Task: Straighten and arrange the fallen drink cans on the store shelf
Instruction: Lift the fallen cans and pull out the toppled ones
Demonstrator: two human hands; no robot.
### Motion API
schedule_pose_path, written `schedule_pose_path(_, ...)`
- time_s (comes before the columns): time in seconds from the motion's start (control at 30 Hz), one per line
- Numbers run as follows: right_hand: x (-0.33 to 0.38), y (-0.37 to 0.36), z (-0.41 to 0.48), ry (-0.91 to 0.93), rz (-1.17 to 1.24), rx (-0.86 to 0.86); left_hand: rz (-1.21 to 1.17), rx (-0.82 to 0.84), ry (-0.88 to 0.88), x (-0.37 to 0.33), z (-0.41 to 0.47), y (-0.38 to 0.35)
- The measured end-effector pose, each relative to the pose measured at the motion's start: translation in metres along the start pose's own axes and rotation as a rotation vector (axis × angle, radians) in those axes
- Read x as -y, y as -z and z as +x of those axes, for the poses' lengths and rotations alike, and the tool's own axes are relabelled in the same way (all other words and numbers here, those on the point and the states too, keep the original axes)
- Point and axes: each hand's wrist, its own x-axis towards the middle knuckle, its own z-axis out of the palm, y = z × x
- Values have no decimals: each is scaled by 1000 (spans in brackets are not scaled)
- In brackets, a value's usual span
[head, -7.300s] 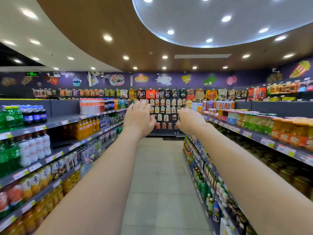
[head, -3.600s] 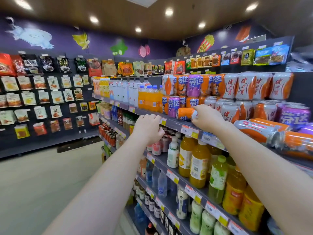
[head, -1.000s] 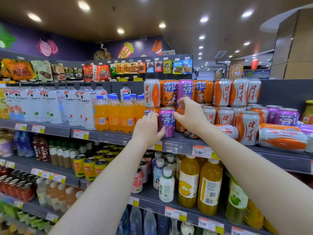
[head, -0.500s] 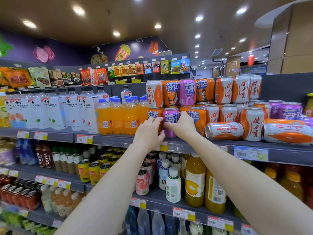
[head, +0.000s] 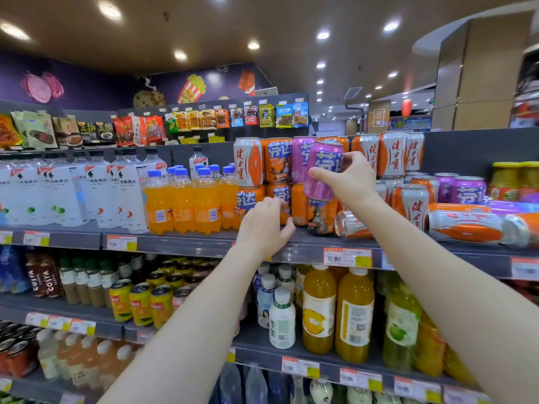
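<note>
Hands, head view: the right hand [head: 353, 182] grips a purple can [head: 322, 170] round its side wall, thumb in front and fingers behind. The can is tilted and held clear of the shelf [head: 291, 252], at 1 o'clock from the left hand [head: 262, 225]. The left hand is relaxed, fingertips against an upright orange can [head: 280, 196], and grips nothing. Several fallen cans [head: 466, 225] lie on their sides at 3 to 4 o'clock from the right wrist.

Handling, as judged: thin metal cylinders with a smooth printed skin, probably full and fairly heavy. Walls dent under a hard squeeze, and cans on their sides roll. Take hold mid-body, across the diameter.
</note>
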Motion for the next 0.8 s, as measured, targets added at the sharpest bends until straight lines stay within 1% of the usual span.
schedule_pose_path(0.17,-14,40,10,-16,-3,-22,-125,40,83,-29,14,-16)
schedule_pose_path(0.3,-24,60,12,-8,-56,-30,-223,105,202,-51,25,-31)
schedule_pose_path(0.47,-39,70,11,15,-94,18,-337,141,376,-66,34,-49)
schedule_pose_path(0.63,-47,64,9,43,-118,75,-345,109,445,-69,38,-51)
schedule_pose_path(0.8,-49,52,12,56,-106,100,-338,19,464,-69,31,-51)
